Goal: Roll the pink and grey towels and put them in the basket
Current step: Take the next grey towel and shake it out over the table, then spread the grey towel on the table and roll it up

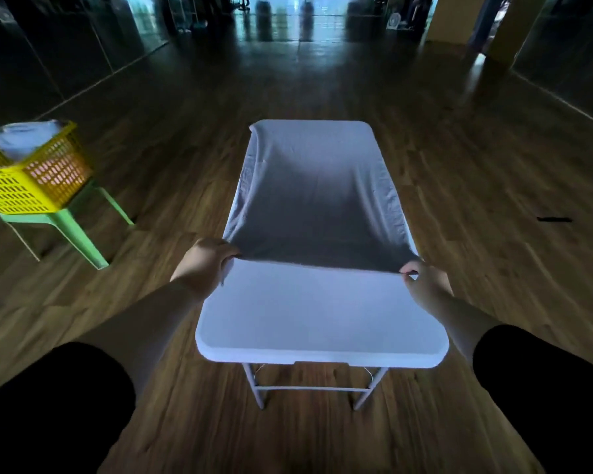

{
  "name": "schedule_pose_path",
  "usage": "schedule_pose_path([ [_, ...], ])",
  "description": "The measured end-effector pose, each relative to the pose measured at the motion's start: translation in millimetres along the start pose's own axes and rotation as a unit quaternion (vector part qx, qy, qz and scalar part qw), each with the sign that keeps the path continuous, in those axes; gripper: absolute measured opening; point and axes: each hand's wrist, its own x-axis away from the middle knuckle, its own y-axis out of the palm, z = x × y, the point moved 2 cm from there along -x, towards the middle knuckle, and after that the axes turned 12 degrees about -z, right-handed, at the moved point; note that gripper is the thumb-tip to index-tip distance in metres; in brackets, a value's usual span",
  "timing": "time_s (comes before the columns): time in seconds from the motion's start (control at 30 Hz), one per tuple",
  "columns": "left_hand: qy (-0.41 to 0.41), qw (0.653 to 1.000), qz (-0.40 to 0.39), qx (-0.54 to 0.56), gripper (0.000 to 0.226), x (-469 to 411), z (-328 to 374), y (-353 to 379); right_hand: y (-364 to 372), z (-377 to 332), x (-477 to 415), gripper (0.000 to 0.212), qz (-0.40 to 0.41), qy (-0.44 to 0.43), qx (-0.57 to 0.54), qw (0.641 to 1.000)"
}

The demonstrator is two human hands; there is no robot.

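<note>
dim wooden floor, white bench (322,323); grey towel (317,196) spread on its far half. left hand (206,265) and right hand (423,282) pinch near corners, fingers closed. next: roll it, then basket (31,186) far left.

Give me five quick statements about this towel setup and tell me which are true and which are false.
1. Both hands grip the near edge of the grey towel. True: the left hand and right hand each pinch a near corner.
2. The towel is already rolled up. False: it lies spread along the white table.
3. The yellow basket sits on a green stool. True.
4. The basket stands on the table. False: it is off to the left, apart from the table.
5. The towel covers the whole tabletop. False: the near part is bare.
</note>
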Motion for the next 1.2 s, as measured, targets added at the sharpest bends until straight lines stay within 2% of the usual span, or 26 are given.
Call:
schedule_pose_path([
  [0.17, -0.004, 1.000, 0.010, 0.005, 0.024, 38.9, 27.5, 26.4, 15.5, 18.0, 5.1, 0.020, -0.029, 0.005, 0.047, 0.998],
  [0.27, 0.000, 1.000, 0.031, 0.005, 0.025, 56.4, 34.4, 41.9, 25.2, 28.8, 14.1, 0.020, -0.034, -0.009, 0.081, 0.996],
  [0.37, -0.008, 1.000, 0.020, 0.017, 0.022, 66.7, 31.4, 65.7, 36.7, 43.2, 23.1, 0.018, -0.038, -0.031, 0.112, 0.993],
  [0.5, -0.047, 0.998, -0.027, 0.021, 0.034, 67.9, 14.4, 101.1, 51.7, 63.5, 33.4, 0.017, -0.068, -0.036, 0.154, 0.985],
  [0.67, -0.039, 0.996, -0.079, 0.022, 0.039, 66.0, 14.5, 126.5, 61.6, 79.9, 41.4, 0.016, -0.103, -0.021, 0.183, 0.977],
  [0.8, -0.066, 0.992, -0.112, -0.008, 0.046, 66.5, 10.6, 137.2, 68.7, 82.7, 49.5, 0.017, -0.126, -0.022, 0.209, 0.969],
  [1.0, -0.070, 0.971, -0.212, -0.088, 0.033, 68.7, -1.3, 135.6, 80.3, 76.9, 62.3, 0.010, -0.152, 0.009, 0.255, 0.955],
  [1.1, -0.050, 0.968, -0.234, -0.078, 0.030, 64.4, -1.8, 131.7, 82.4, 53.5, 54.9, 0.019, -0.163, 0.045, 0.314, 0.934],
  [1.2, -0.017, 0.968, -0.240, -0.072, 0.030, 60.0, -0.9, 129.3, 95.7, 23.3, 43.8, 0.027, -0.171, 0.011, 0.284, 0.943],
])
